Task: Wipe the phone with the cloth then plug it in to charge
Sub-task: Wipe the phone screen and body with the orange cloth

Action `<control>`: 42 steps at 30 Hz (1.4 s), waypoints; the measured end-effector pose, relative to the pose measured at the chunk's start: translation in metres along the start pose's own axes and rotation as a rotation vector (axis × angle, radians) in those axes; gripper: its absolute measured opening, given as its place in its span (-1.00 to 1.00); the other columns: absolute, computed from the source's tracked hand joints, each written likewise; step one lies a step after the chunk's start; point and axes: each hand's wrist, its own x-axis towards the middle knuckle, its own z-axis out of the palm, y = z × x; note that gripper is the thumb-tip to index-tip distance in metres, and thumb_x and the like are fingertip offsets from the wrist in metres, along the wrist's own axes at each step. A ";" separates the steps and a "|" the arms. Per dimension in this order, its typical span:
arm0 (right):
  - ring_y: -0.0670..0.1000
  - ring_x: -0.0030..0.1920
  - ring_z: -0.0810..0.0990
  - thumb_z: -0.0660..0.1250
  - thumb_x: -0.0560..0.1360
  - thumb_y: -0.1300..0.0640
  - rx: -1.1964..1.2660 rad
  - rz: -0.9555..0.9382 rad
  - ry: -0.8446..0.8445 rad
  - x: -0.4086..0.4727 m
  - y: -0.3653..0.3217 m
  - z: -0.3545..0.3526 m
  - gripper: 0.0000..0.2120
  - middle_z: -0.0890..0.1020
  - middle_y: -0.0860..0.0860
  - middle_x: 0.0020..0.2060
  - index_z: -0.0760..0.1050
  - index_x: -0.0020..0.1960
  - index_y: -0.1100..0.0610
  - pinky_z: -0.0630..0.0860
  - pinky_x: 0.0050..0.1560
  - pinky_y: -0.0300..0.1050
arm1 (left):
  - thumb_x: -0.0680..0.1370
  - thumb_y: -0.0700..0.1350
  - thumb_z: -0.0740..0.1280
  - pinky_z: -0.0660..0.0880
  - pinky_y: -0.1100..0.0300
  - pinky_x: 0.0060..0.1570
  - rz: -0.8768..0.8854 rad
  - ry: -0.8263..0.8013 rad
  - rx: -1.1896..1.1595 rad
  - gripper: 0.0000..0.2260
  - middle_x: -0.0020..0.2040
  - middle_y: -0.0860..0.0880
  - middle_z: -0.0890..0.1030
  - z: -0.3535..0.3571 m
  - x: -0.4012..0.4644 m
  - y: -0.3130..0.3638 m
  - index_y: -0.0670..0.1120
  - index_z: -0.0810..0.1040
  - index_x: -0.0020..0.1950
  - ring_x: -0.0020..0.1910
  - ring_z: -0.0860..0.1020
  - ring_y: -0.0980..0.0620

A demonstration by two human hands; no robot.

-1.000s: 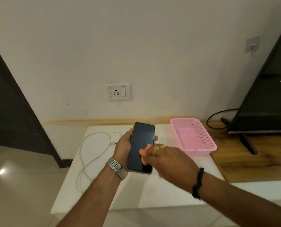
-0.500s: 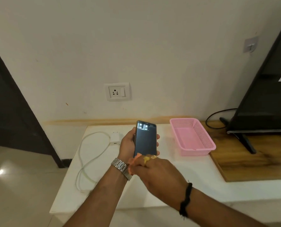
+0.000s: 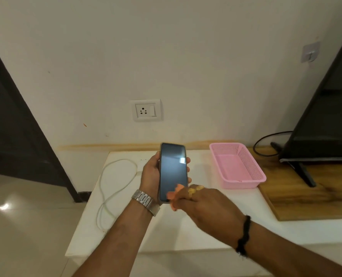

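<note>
My left grip (image 3: 152,174) holds the dark-screened slim phone (image 3: 173,172) upright; my right grip (image 3: 204,204) pinches the small orange cloth (image 3: 174,193) against its lower screen.

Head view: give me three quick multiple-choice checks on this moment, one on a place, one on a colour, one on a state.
1. Where does the pink basket stand?
A. On the floor
B. On the white table, right of the phone
C. On top of the TV

2. What colour is the cloth?
A. Blue
B. Orange
C. White

3. What is the state of the wall socket?
A. Nothing plugged in
B. Charger plugged in
C. Covered by tape

Key: 1 B, it sits on the tabletop beside the wooden board. 2 B, orange shows at the right hand against the screen. 3 A, its holes are bare, and the white cable lies on the table while the left hand holds the phone.
</note>
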 end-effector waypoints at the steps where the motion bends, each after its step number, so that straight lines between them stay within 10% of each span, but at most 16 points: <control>1: 0.00 -0.06 0.74 0.63 0.32 0.25 -0.006 0.024 0.002 -0.007 0.004 -0.001 -0.67 0.74 -0.11 0.00 0.72 0.01 -0.03 0.65 -0.16 -0.19 | 0.52 0.24 0.27 0.60 -0.03 -0.07 -0.008 -0.010 0.010 -0.41 0.14 -0.24 0.67 -0.003 -0.001 0.003 -0.22 0.69 0.25 -0.10 0.63 -0.20; 7: -0.03 -0.15 0.68 0.58 0.35 0.18 0.043 -0.030 0.013 0.023 -0.007 0.005 -0.71 0.70 -0.15 -0.07 0.68 0.01 -0.09 0.59 -0.31 -0.18 | 0.55 0.16 0.27 0.58 -0.06 0.07 -0.060 0.062 -0.032 -0.42 0.21 -0.27 0.67 0.013 -0.003 -0.018 -0.23 0.64 0.37 0.01 0.64 -0.21; 11: 0.04 -0.08 0.67 0.34 0.59 0.11 -0.032 0.175 0.118 0.063 0.033 -0.010 -0.81 0.70 -0.07 -0.03 0.67 0.13 -0.07 0.61 -0.14 -0.10 | 0.45 -0.03 0.31 0.60 0.06 -0.15 -0.038 0.109 -0.073 -0.84 -0.26 -0.10 0.63 0.014 -0.006 -0.021 -0.09 0.60 -0.22 -0.27 0.61 -0.10; 16: 0.10 0.01 0.65 0.28 0.62 0.16 0.003 0.241 0.169 0.083 0.046 -0.002 -0.73 0.69 0.00 0.06 0.67 0.22 -0.01 0.52 -0.06 -0.11 | 0.52 0.11 0.28 0.64 -0.03 -0.12 -0.059 0.176 -0.017 -0.69 -0.17 -0.18 0.68 0.007 -0.003 -0.020 -0.11 0.64 -0.06 -0.21 0.68 -0.20; 20: -0.01 -0.31 0.60 0.37 0.58 0.04 0.086 0.129 0.099 0.053 0.006 0.012 -0.90 0.60 -0.09 -0.25 0.62 0.08 -0.06 0.58 -0.32 -0.17 | 0.41 0.63 0.13 0.41 -0.29 0.44 -0.139 0.259 0.008 0.01 0.41 -0.36 0.56 -0.015 0.001 -0.014 -0.19 0.59 0.44 0.40 0.54 -0.37; 26: 0.09 0.04 0.63 0.21 0.68 0.16 -0.042 0.250 0.145 0.090 0.055 -0.004 -0.70 0.64 0.04 0.05 0.57 0.34 0.01 0.50 -0.04 -0.15 | 0.41 0.66 -0.05 0.61 -0.25 0.08 -0.112 0.273 0.067 0.01 0.26 -0.38 0.65 -0.010 0.006 -0.016 -0.10 0.61 0.39 0.03 0.69 -0.44; 32: 0.07 -0.16 0.60 0.01 0.69 -0.04 0.049 0.154 0.107 0.076 0.021 0.000 -0.58 0.66 0.02 -0.08 0.63 0.21 0.02 0.63 -0.14 -0.05 | 0.35 0.67 0.13 0.67 -0.19 0.00 -0.060 0.252 -0.002 -0.03 0.23 -0.32 0.69 -0.016 0.008 -0.004 -0.12 0.75 0.22 0.12 0.71 -0.34; 42: 0.16 -0.07 0.66 0.42 0.54 0.16 0.025 0.126 0.000 0.062 0.034 -0.005 -0.78 0.68 0.07 -0.02 0.65 0.18 0.04 0.60 -0.15 -0.04 | 0.50 0.53 0.16 0.68 -0.14 -0.11 -0.041 0.192 0.020 -0.20 0.10 -0.31 0.72 -0.014 0.008 -0.004 -0.15 0.76 0.18 -0.03 0.73 -0.31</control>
